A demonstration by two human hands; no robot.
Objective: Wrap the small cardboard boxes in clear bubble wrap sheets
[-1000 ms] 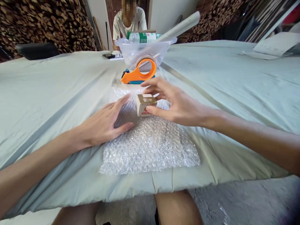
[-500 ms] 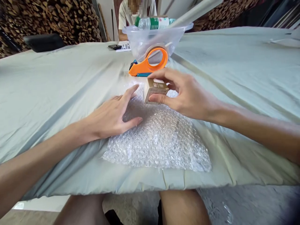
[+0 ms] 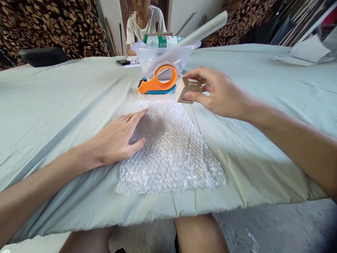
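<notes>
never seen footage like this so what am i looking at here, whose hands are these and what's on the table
There is no machine: a camera worn on a person's head looks down at their own bare hands. The left hand lies flat on a sheet of bubble wrap spread on a cloth-covered table. The right hand holds a small cardboard box in the air, past the sheet's far right corner. Behind are an orange tape dispenser and a clear plastic bowl. Another person sits across the table.

Bare forearms, no sleeves; bare knees.
</notes>
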